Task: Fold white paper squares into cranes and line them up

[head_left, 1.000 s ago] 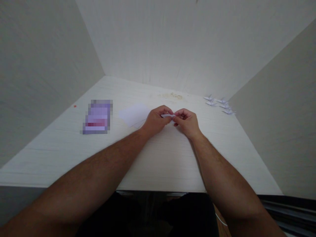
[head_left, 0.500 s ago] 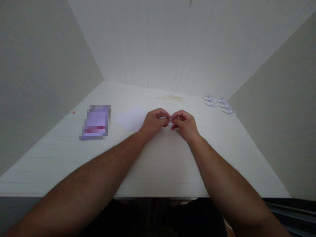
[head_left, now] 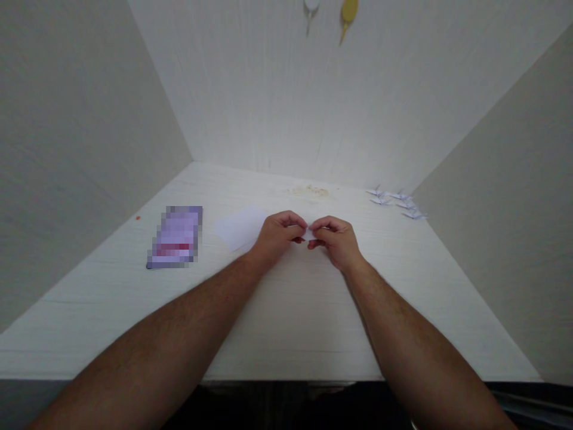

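My left hand (head_left: pixel 278 235) and my right hand (head_left: pixel 335 240) meet at the middle of the white table (head_left: pixel 286 310), fingers curled in a pinch. Between the fingertips they hold a small folded piece of white paper (head_left: pixel 307 233), mostly hidden by the fingers. Just left of my left hand lies a stack of white paper sheets (head_left: pixel 239 227), flat on the table.
A blurred purple packet (head_left: pixel 175 243) lies at the left. Several small folded paper cranes (head_left: pixel 396 202) sit at the far right corner. A yellowish stain (head_left: pixel 308 190) marks the table's back edge. White walls close in on three sides. Two hanging objects (head_left: pixel 331 15) show at the top.
The camera has tilted up, so the table sits lower in view and two hanging objects appear at the top. My hands have drawn slightly closer over the small paper.
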Tool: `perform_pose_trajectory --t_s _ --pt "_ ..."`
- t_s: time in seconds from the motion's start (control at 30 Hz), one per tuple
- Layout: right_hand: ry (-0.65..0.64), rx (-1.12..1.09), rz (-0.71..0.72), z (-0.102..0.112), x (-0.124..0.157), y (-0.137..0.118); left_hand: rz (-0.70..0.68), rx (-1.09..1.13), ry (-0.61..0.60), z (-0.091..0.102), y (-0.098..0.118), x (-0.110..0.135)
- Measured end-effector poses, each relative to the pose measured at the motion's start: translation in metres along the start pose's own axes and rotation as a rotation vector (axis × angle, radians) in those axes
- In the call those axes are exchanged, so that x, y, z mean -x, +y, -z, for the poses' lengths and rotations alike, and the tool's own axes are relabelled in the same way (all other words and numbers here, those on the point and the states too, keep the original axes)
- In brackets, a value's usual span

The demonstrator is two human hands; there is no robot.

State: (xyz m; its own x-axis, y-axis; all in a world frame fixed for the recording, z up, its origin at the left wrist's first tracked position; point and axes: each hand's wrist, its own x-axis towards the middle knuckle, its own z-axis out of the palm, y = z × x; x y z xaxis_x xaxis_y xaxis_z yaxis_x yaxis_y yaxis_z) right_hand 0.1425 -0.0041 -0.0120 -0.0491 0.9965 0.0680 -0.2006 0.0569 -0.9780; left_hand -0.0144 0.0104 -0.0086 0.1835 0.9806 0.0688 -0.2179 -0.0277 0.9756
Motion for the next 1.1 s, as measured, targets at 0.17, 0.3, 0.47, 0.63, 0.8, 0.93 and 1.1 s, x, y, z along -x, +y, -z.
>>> perform_pose_trajectory --t_s 0.17,0.3,0.47,0.63,0.8,0.93,1.1 --pt "0.025 0.036 0.008 -0.0006 0.0003 -0.0003 -0.032 -0.067 0.007 -0.0007 0.0002 0.0009" --pt "0.066 0.016 0.023 -0.0017 -0.0002 -0.0010 -0.036 -0.106 -0.005 -0.0005 0.0010 0.0015" --pt "0.065 -0.014 -0.002 -0.0016 -0.0020 -0.0014 -0.057 -0.109 -0.015 0.0016 -0.0019 -0.0004" --pt "0.045 0.034 -0.003 0.0013 -0.0036 0.0017 -0.049 -0.147 0.005 0.0009 -0.0008 -0.0002" --pt "0.071 0.141 0.023 0.0018 -0.0041 0.0030 -0.019 -0.154 0.019 0.0007 -0.0001 -0.0002" --pt "0.095 0.229 0.053 -0.0004 -0.0028 -0.0003 -0.021 -0.168 -0.001 0.0014 0.0003 0.0001" --pt "0.093 0.290 0.064 -0.0011 -0.0016 -0.0013 -0.031 -0.160 0.017 0.0004 0.0018 0.0007"
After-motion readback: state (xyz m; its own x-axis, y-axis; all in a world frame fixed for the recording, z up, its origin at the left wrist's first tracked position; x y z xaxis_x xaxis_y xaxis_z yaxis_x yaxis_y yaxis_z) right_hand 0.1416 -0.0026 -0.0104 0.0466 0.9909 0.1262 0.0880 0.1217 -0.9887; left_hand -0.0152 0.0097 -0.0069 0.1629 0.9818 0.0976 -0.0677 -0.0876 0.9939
